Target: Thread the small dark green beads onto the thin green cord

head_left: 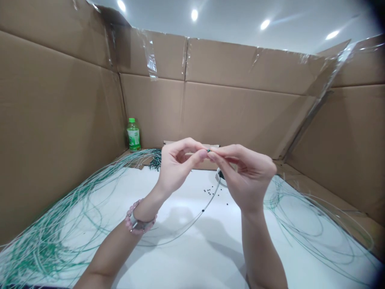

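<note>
1. Grip of left hand [176, 166] and right hand [249, 172]: both clamped on tiny green piece [208, 151] above table [180, 267]
2. Thin strand [210, 201] with black bead [203, 210], curving below
3. Loose black bits [209, 190] beside white dish [223, 183]
4. Green bottle [134, 136] by cardboard wall [150, 106]

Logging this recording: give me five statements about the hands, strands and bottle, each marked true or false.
1. The left hand and right hand meet fingertip to fingertip at a small green piece. True.
2. The bottle stands right of the hands. False: the green-capped bottle stands left.
3. A pink bracelet circles the left wrist. True.
4. Strands lie thickest on the right. False: the green strands mass on the left.
5. Small black pieces lie on the white surface. True.
</note>
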The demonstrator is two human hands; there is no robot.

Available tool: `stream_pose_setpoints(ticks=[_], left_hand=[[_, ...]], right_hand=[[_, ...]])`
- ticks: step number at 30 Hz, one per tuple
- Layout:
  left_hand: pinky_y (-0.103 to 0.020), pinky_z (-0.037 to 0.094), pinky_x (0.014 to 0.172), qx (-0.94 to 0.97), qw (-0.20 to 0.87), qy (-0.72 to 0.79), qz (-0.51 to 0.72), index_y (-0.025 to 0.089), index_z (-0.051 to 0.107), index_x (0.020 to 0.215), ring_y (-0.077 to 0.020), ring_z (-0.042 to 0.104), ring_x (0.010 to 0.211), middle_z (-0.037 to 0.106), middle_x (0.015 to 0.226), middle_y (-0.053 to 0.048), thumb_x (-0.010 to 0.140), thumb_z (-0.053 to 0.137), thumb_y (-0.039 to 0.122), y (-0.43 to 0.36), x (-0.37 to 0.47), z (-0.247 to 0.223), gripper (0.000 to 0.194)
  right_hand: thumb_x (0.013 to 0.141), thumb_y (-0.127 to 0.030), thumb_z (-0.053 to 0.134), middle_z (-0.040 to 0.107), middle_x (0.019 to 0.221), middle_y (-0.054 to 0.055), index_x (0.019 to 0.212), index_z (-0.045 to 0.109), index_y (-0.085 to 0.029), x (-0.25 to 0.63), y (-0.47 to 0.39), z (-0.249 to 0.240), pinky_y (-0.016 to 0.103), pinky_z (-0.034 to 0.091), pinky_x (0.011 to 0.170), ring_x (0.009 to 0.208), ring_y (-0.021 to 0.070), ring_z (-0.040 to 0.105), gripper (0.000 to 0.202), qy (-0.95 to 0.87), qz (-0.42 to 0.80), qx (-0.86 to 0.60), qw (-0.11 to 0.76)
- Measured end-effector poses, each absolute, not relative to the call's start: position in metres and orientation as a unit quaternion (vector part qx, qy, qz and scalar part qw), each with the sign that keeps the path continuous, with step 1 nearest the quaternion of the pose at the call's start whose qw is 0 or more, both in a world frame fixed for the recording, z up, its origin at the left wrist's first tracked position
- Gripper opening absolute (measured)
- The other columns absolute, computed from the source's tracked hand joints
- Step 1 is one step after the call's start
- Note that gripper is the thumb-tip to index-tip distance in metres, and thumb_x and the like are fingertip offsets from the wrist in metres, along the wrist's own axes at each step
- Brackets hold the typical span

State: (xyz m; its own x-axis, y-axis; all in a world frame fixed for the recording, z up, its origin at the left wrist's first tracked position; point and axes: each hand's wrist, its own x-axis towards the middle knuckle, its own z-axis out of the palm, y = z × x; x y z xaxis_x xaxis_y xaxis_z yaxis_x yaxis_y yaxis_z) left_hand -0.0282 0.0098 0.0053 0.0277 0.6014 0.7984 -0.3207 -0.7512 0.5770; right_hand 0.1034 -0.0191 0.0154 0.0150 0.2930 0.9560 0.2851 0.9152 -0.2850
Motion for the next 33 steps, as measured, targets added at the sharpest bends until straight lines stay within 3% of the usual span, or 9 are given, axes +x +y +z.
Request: stream_pose_setpoints(ticks=[10,18,33], left_hand=[[-0.015,0.050,0.051,0.676,0.140,0.126,0.713,0.020,0.071,0.080,-0.0079,0.059,0.062,0.066,0.072,-0.001,0.078,0.068,0.016,0.009,-0.037,0.002,0.006],[-0.013,0.048,0.050,0.684,0.091,0.113,0.715,0.018,0.070,0.080,-0.0064,0.060,0.062,0.067,0.072,0.000,0.077,0.069,0.014,0.007,-0.037,0.003,0.005],[-0.015,0.050,0.057,0.714,-0.047,0.105,0.691,0.014,0.067,0.079,-0.0055,0.059,0.064,0.070,0.073,0.000,0.075,0.070,0.007,0.010,-0.040,0.007,0.009]], right_hand=[[0.076,-0.006,0.067,0.068,0.078,-0.002,0.086,0.067,-0.024,0.108,-0.031,0.019,0.024,0.059,0.059,0.068,0.0108,0.062,0.021,-0.703,-0.060,-0.249,0.663],[0.080,-0.004,0.063,0.064,0.076,-0.003,0.079,0.063,-0.021,0.110,-0.031,0.022,0.018,0.053,0.058,0.066,0.0073,0.057,0.017,-0.748,-0.078,-0.249,0.610],[0.082,-0.004,0.062,0.062,0.076,0.000,0.080,0.062,-0.017,0.113,-0.030,0.023,0.019,0.046,0.056,0.065,0.0064,0.053,0.013,-0.766,-0.112,-0.257,0.578]])
